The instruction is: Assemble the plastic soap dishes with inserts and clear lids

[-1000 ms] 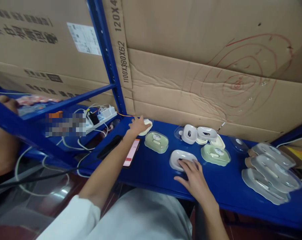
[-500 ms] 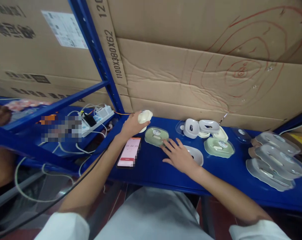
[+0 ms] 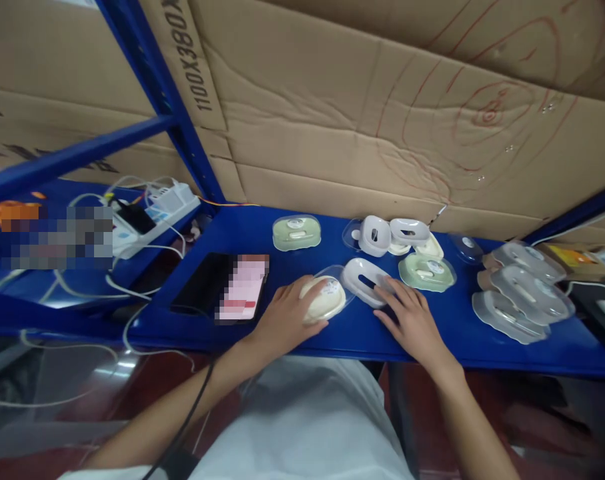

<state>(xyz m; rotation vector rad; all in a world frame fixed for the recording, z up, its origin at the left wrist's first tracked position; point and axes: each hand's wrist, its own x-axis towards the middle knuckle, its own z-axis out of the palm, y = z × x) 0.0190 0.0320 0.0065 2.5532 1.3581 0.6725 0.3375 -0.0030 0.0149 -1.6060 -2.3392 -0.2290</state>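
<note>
- Near the centre of the frame, the left hand (image 3: 289,317) is closed around a cream box (image 3: 323,303); its rounded side looks smooth, so a loose hold could let it slip.
- Just right of it, the right hand (image 3: 412,320) bends its fingers at the right end of a white dish (image 3: 363,281); whether they grip it, I cannot tell.
- Between both hands, the clear cover (image 3: 347,293) of the box seems to meet the dish; a push from either side could scrape them.
- Just above the right hand, a green box (image 3: 427,272) may be knocked if the knuckles rise carelessly.
- At lower left, a black cable (image 3: 203,387) crosses the left forearm (image 3: 222,373); it could catch and pull the arm.
</note>
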